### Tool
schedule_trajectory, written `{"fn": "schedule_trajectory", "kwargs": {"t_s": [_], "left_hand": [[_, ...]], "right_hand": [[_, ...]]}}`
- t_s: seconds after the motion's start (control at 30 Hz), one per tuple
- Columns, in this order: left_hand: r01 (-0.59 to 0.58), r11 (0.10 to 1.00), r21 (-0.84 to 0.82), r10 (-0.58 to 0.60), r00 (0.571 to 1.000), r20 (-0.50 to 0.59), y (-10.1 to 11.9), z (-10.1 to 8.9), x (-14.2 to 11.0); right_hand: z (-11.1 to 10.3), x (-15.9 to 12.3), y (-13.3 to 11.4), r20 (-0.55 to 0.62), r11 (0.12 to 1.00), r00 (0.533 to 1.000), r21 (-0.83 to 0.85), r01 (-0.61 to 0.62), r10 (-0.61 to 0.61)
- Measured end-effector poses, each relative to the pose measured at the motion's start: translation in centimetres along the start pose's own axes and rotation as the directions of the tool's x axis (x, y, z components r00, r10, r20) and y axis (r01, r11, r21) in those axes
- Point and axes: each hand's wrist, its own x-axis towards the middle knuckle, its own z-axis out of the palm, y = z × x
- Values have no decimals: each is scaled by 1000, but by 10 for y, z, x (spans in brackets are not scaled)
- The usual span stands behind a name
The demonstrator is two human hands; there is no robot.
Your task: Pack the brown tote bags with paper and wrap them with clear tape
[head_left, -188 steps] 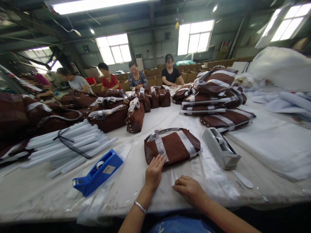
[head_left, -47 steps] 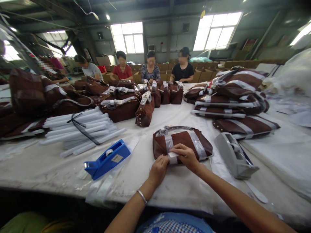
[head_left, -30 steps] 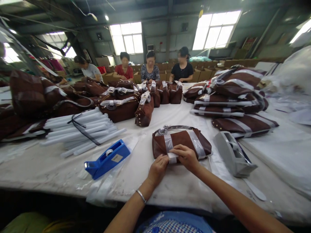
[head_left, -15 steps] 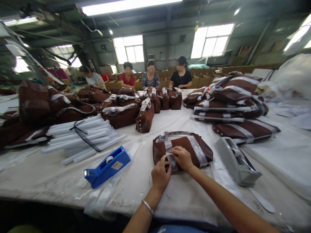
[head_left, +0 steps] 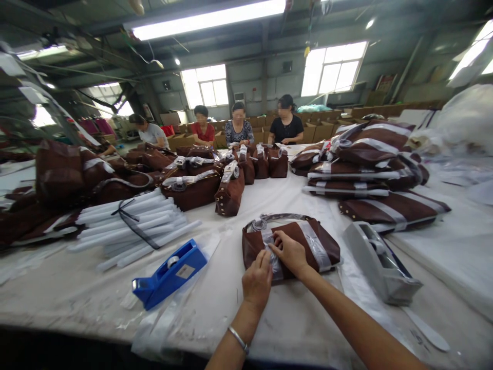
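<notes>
A brown leather handbag (head_left: 287,244) lies on the table in front of me, with two bands of clear plastic wrap (head_left: 316,245) around its body and its handle wrapped too. My left hand (head_left: 257,275) is at the bag's lower left, fingers closed together against the left plastic band. Just above it, my right hand (head_left: 289,251) has its fingers bent and pinched on the same band, thumb close to my left fingertips. Whatever small piece of tape may be under the fingers is hidden.
A blue tape dispenser (head_left: 169,275) stands to the left, a grey tape dispenser (head_left: 381,264) to the right. Behind are tied white tubes (head_left: 131,223), several brown bags (head_left: 192,186) and a stack of wrapped bags (head_left: 370,169). Several people (head_left: 285,123) sit across the table.
My right hand has shifted slightly along the plastic band, and my left fingers have flattened against it. The white edge seen between the hands is no longer visible. The view has tilted slightly.
</notes>
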Motion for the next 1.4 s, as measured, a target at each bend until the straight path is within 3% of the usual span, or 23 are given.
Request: {"fn": "schedule_trajectory", "kwargs": {"t_s": [0.13, 0.3, 0.43, 0.5, 0.57, 0.63, 0.7, 0.8, 0.9, 1.0, 1.1, 1.17, 1.23, 1.33, 1.4], "left_hand": [[-87, 983, 163, 59, 984, 170, 5, -10, 8], [-87, 968, 233, 33, 973, 226, 8, -13, 16], [-83, 974, 210, 28, 966, 255, 7, -14, 19], [-78, 974, 211, 20, 964, 265, 5, -15, 19], [-77, 974, 215, 18, 964, 264, 3, -13, 20], [-82, 973, 214, 25, 966, 258, 2, -12, 20], [-88, 972, 217, 31, 967, 251, 2, -12, 20], [-97, 969, 228, 39, 968, 247, 2, -13, 18], [-102, 967, 235, 44, 969, 241, 2, -14, 18], [-105, 966, 238, 46, 969, 242, 1, -14, 18], [-114, 964, 240, 54, 969, 241, 0, -13, 18], [-118, 962, 245, 59, 970, 236, 0, -13, 18], [-117, 962, 247, 58, 971, 231, 0, -13, 17], [-107, 965, 239, 51, 973, 227, 0, -13, 18], [-104, 964, 243, 48, 973, 228, 0, -14, 18]], "right_hand": [[1, 12, 0, 13, 1000, 1000, 15, -24, 24], [-10, 9, 0, -14, 998, 1000, 52, -20, 20], [-69, -30, 30, -159, 1000, 987, 20, -20, 23], [-113, -57, 60, -302, 996, 953, -81, -20, -6], [-155, -85, 95, -428, 977, 903, -179, -112, 25], [-187, -108, 128, -491, 940, 846, -142, -310, 205], [-205, -121, 154, -433, 858, 765, 41, -512, 477], [-209, -124, 175, -244, 710, 667, 272, -649, 704], [-201, -116, 177, -169, 659, 652, 383, -647, 739], [-199, -110, 169, -157, 627, 648, 495, -602, 745], [-208, -115, 153, -231, 626, 630, 580, -522, 741], [-214, -126, 138, -289, 610, 600, 656, -444, 746], [-217, -142, 125, -281, 541, 558, 751, -379, 781], [-210, -172, 116, -139, 371, 513, 847, -382, 847], [-198, -188, 120, -77, 311, 495, 857, -411, 866]]}}
